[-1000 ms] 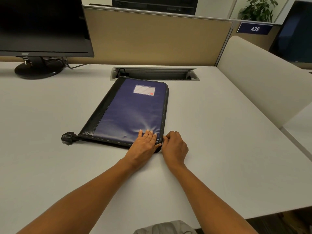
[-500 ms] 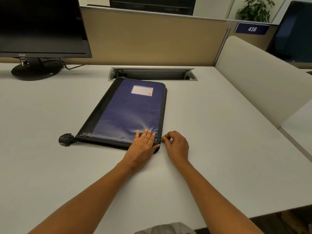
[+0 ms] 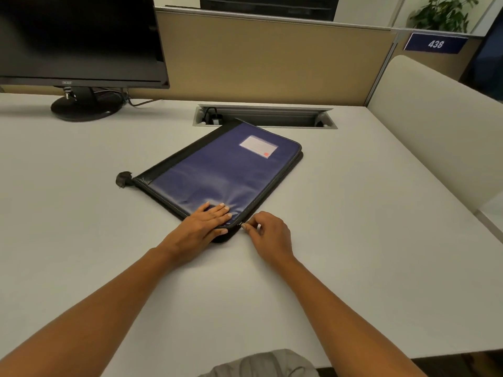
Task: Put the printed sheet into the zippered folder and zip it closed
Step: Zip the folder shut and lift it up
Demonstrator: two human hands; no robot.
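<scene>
Head view. Zippered folder [image 3: 217, 170]: blue with a black spine, lying flat and angled on the white table [image 3: 367, 227]. Left hand [image 3: 202, 227]: fingers straight, pressing flat on the folder's near corner. Right hand [image 3: 268, 231]: fingers curled, pinching the zipper pull [image 3: 241, 226] at that corner's edge. Monitor [image 3: 79, 39]: far left, screen dark.
</scene>
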